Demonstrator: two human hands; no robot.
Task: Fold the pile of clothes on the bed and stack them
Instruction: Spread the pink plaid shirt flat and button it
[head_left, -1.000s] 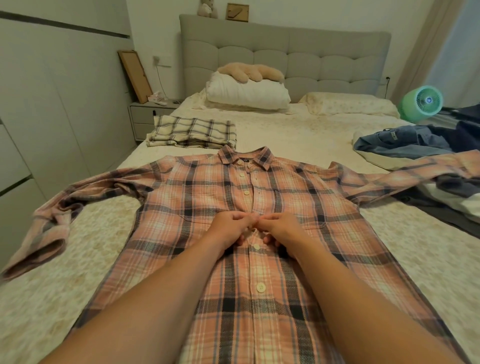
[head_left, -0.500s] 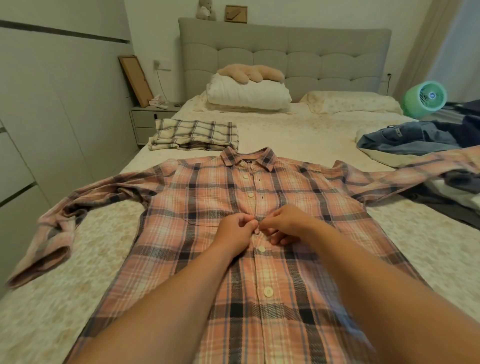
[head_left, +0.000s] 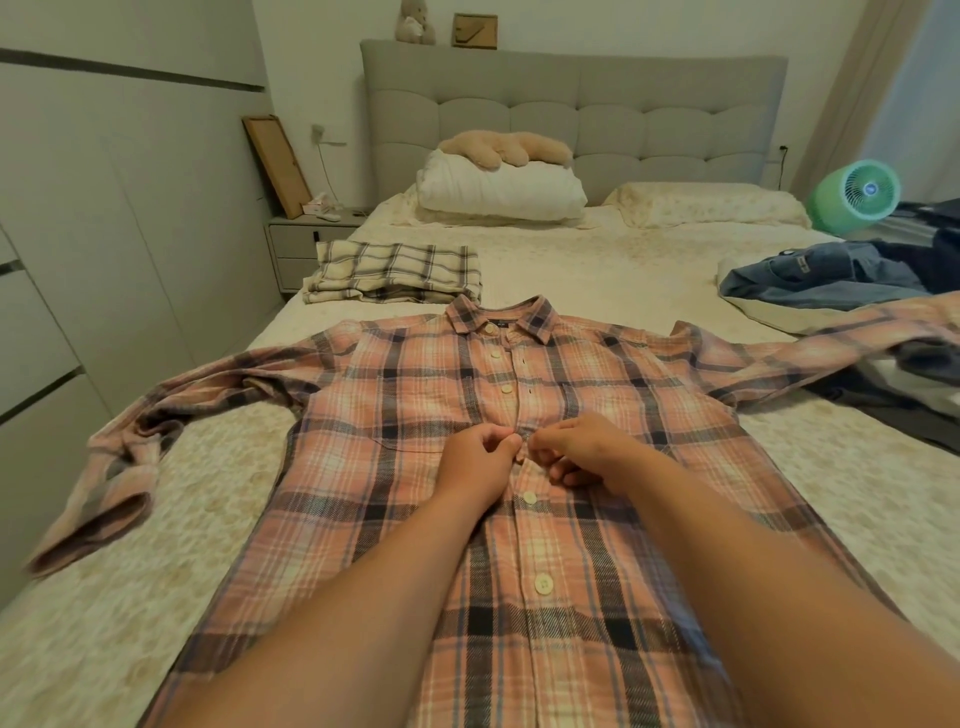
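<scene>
Both hands, left hand (head_left: 475, 460) and right hand (head_left: 582, 449), pinched the plaid shirt (head_left: 363, 467) placket mid-bed, apparently buttoning. Folding sleeves inward likely came next.

We see a pink plaid shirt (head_left: 519, 545) spread face-up, sleeves outstretched, beside a folded cream checked garment (head_left: 395, 273) and a heap of unfolded clothes (head_left: 831, 280) on the bed (head_left: 597, 260).

Place: a home bedroom.
Signs: bed (head_left: 597, 270) with padded headboard (head_left: 571, 114), pillows (head_left: 498, 192), nightstand (head_left: 306, 244), wardrobe (head_left: 104, 218), fan (head_left: 857, 195).
</scene>
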